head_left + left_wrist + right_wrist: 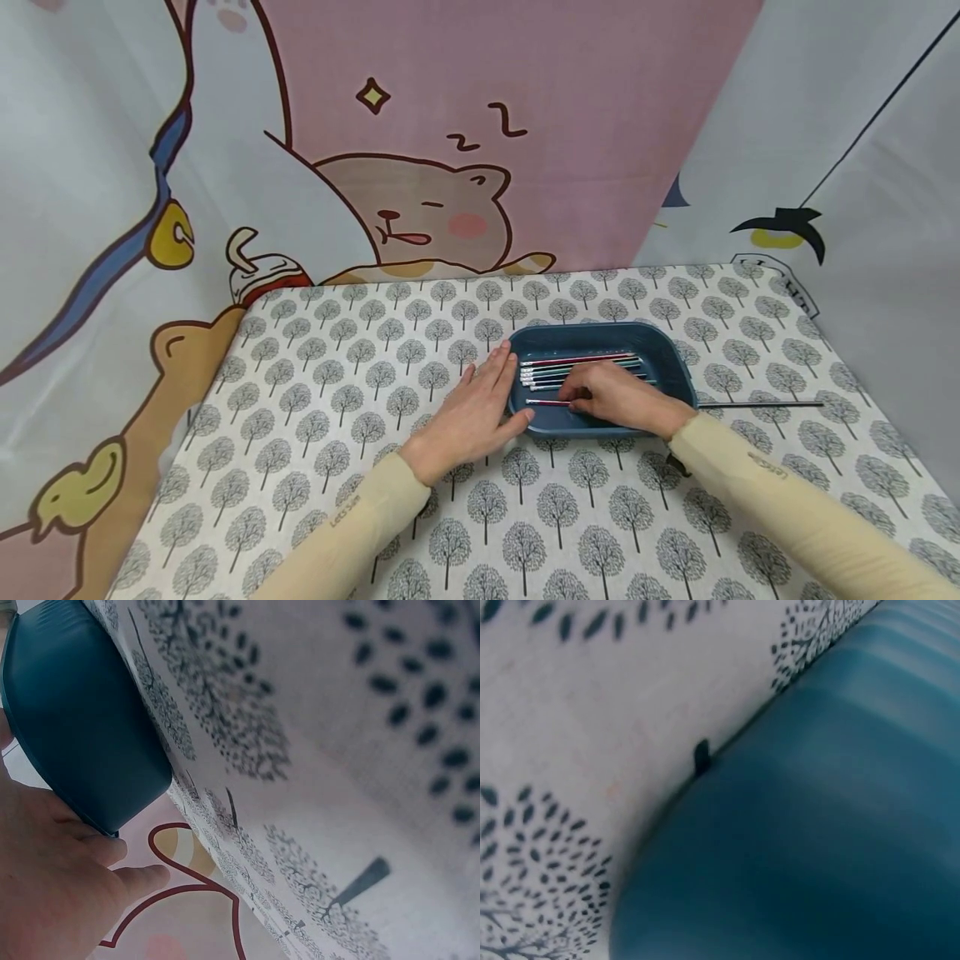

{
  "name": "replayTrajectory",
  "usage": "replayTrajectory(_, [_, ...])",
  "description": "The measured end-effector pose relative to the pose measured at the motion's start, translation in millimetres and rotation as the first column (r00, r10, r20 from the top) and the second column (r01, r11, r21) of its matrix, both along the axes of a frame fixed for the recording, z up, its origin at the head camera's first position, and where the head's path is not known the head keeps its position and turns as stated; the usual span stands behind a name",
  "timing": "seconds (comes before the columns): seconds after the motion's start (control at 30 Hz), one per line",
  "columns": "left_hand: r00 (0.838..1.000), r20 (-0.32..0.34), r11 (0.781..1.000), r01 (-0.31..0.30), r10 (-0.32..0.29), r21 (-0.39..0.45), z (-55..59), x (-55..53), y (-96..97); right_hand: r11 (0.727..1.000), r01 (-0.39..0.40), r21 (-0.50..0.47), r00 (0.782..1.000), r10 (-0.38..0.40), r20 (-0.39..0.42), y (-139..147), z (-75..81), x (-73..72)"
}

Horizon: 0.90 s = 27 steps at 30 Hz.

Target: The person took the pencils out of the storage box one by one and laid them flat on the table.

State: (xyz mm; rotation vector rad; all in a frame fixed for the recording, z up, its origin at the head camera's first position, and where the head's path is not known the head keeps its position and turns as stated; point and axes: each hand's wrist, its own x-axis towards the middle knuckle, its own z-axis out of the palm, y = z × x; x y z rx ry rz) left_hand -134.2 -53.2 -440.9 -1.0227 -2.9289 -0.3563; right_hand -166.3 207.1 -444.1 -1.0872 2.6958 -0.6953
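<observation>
A dark blue plastic basin (675,354) stands on the cloth, with several pencils (555,367) lying side by side inside, their pale eraser ends to the left. My left hand (468,412) rests against the basin's left edge, fingers straight and thumb spread; the left wrist view shows the same hand (67,877) touching the rim. Inside the basin, my right hand (618,396) has curled fingers and pinches a dark red pencil (546,402) lying nearer me than the others. The hand covers its right end. Only the basin's outer wall (802,825) and cloth show in the right wrist view.
A thin dark rod (761,405) lies on the cloth, running right from the basin. The table has a white cloth (360,425) printed with grey trees. Behind it hangs a curtain (600,125) with cartoon animals, and pale curtain also closes both sides.
</observation>
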Motion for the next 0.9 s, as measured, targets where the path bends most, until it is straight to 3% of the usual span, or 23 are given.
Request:
replayTrajectory(0.57, [1.000,-0.002,1.000,-0.004,0.004,0.008,-2.1,0.2,-0.3,1.000,0.003,-0.027,1.000,-0.004,-0.013,2.5,1.7,0.9])
replayTrajectory(0.9, [1.000,0.006,1.000,-0.001,0.000,0.010,-3.5,-0.3,-0.5,0.997,0.054,-0.064,0.998,-0.055,-0.012,6.9,14.8,3.7])
